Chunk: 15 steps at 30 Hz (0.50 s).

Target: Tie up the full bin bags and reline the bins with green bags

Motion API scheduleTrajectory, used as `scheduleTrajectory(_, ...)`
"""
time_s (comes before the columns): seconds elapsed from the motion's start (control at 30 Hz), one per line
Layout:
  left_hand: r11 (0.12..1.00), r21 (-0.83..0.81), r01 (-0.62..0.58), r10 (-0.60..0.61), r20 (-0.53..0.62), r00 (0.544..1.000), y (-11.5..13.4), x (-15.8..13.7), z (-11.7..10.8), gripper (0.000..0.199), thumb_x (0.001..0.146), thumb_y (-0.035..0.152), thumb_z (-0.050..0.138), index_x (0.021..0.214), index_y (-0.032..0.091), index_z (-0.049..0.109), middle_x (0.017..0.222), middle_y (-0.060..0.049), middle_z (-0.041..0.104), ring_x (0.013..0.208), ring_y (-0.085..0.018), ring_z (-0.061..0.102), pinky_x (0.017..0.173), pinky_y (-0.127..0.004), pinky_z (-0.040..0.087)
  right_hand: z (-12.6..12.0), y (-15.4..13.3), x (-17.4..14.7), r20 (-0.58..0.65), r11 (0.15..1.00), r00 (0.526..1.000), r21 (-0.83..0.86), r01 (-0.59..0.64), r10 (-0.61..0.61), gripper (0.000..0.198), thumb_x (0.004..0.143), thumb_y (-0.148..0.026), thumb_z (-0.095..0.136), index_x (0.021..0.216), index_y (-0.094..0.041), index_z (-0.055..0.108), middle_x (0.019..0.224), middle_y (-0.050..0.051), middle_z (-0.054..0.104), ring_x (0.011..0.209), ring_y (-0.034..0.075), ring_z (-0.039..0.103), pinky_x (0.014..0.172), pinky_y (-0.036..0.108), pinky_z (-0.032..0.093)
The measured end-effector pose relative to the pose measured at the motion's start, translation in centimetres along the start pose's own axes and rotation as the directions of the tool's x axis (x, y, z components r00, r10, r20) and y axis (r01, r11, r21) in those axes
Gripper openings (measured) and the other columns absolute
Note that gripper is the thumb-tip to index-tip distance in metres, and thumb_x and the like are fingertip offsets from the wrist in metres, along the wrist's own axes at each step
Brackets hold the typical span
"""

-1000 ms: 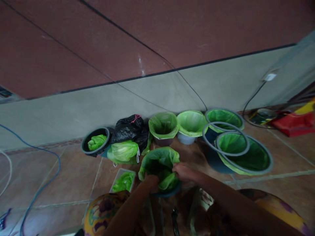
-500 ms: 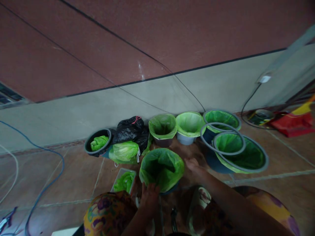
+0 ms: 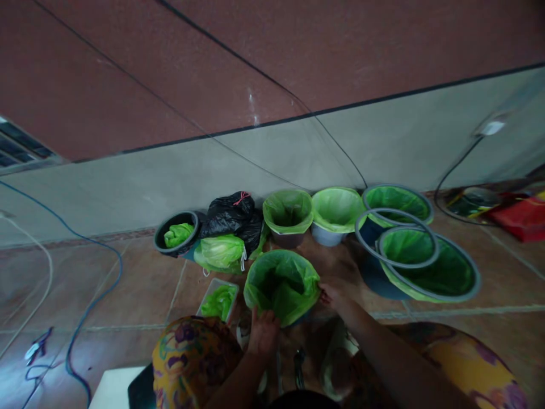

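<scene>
A green bin liner (image 3: 293, 298) is spread inside a bin that stands on the floor between my feet, its edge folded out over the rim. My left hand (image 3: 264, 330) is at the near edge, fingers curled over the liner. At the right side, my right hand (image 3: 331, 296) pinches the liner's edge, pulling a small fold outward. Most of the bin's body is hidden beneath the bag. Just left of it is a clear tray (image 3: 234, 304) holding crumpled green bags (image 3: 218, 302).
Along the wall stand a dark bin (image 3: 159, 241), tied black bags (image 3: 230, 215), two lined bins, one brown (image 3: 288, 240) and one grey (image 3: 327, 236), and larger blue bins with a loose grey ring (image 3: 361, 241). A blue hose (image 3: 96, 304) crosses the floor at left.
My right hand has come in to the liner's right edge and taken hold of it; before, it was just apart from it. My left hand stays at the near edge. The view has shifted slightly.
</scene>
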State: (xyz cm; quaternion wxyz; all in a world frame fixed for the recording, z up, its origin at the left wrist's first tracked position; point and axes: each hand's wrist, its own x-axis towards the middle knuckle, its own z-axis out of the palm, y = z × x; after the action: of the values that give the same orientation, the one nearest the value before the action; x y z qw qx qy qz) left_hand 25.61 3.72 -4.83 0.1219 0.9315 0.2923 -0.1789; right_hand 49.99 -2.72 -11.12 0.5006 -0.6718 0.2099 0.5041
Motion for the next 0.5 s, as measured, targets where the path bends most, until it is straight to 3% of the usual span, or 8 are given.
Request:
scheduleTrajectory(0.2, 1.000, 0.014, 0.007, -0.007, 0.010, 1.000, 0.7, -1.4, 0.5, 0.030, 0.091, 0.013, 0.043, 0.097, 0.017, 0.072, 0.102, -0.012, 0.067, 0.111, -0.027, 0.056, 0.112, -0.056, 0.024, 0.2, 1.4, -0.5, -0.023, 0.998, 1.000, 0.064, -0.012, 0.013, 0.020, 0.072, -0.009, 0.061, 0.059, -0.019, 0.050, 0.049, -0.005, 0.052, 0.046, 0.010, 0.052, 0.054, 0.023, 0.045)
scheduleTrajectory(0.33, 0.997, -0.015, 0.080, -0.080, -0.004, 0.997, 1.3, -2.2, 0.8, 0.031, 0.088, 0.010, 0.043, 0.097, 0.013, 0.072, 0.110, -0.016, 0.066, 0.112, -0.029, 0.056, 0.103, -0.049, 0.037, 0.8, 3.4, -1.3, -0.056, 0.990, 0.998, 0.137, 0.036, -0.028, 0.016, 0.072, -0.007, 0.056, 0.062, -0.019, 0.052, 0.048, -0.005, 0.054, 0.045, 0.011, 0.052, 0.053, 0.024, 0.046)
scheduleTrajectory(0.43, 0.967, -0.177, 0.182, -0.193, -0.047, 0.980, 1.1, -2.7, 1.0, 0.026, 0.084, 0.011, 0.049, 0.099, 0.013, 0.070, 0.109, -0.015, 0.065, 0.105, -0.027, 0.060, 0.091, -0.039, 0.045, 1.2, 5.4, -2.2, -0.068, 0.978, 0.995, 0.192, 0.086, -0.074, 0.013, 0.071, -0.010, 0.058, 0.065, -0.020, 0.053, 0.048, -0.006, 0.055, 0.048, 0.012, 0.055, 0.053, 0.023, 0.048)
scheduleTrajectory(0.5, 0.861, -0.407, 0.306, -0.380, -0.114, 0.918, 0.7, -2.9, 1.2, 0.024, 0.085, 0.014, 0.050, 0.101, 0.013, 0.068, 0.106, -0.015, 0.065, 0.101, -0.024, 0.061, 0.087, -0.035, 0.047, 1.4, 6.8, -2.7, -0.077, 0.970, 0.992, 0.211, 0.119, -0.105, 0.013, 0.069, -0.014, 0.062, 0.064, -0.020, 0.052, 0.047, -0.006, 0.055, 0.049, 0.013, 0.057, 0.052, 0.023, 0.048)
